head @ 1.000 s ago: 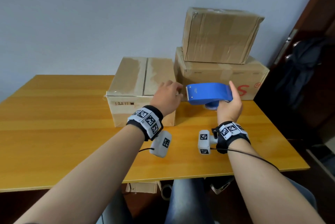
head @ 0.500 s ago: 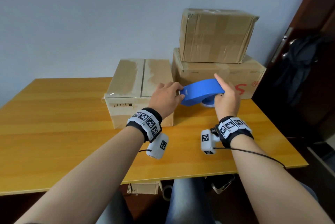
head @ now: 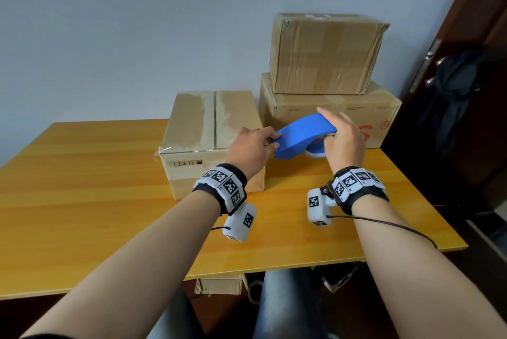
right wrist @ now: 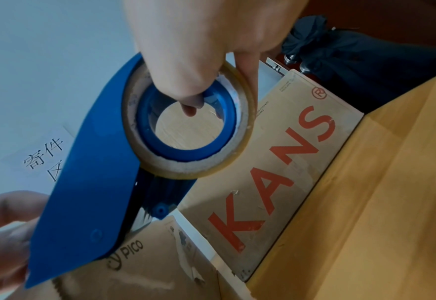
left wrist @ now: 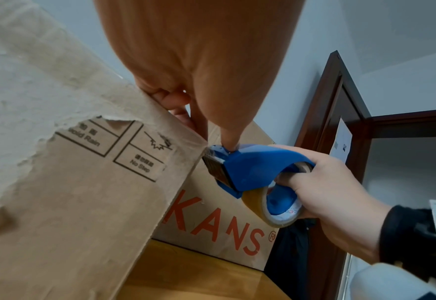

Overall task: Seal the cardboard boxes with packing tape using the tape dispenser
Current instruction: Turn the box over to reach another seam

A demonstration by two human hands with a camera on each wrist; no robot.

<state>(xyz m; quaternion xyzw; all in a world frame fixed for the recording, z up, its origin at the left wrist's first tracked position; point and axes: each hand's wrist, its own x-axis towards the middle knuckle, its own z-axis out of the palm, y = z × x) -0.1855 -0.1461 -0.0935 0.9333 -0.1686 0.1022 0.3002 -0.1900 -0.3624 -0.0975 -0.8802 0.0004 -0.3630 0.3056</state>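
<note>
**boxguy:** Blue tape dispenser [head: 303, 135] is in the right hand [head: 344, 144], and that grip is tight: fingers hooked through the tape roll [right wrist: 188, 125], thumb laid over the top shell. It's tipped nose-down, nose at the right top edge of the near cardboard box [head: 211, 135].

**tapefan:** And the left hand [head: 252, 152]?

**boxguy:** Fingertips of that grip curl onto the dispenser's nose, right by the cutter. Whether it's got the tape end, can't tell.

**tapefan:** Where's everything sitting?

**boxguy:** Near box is on the wooden bench [head: 82, 201], top flaps shut with a bare seam. Just beside it on the right, further back, the KANS box [head: 365, 116] carries another taped box [head: 323, 50], up against the wall [head: 96, 37].
</note>
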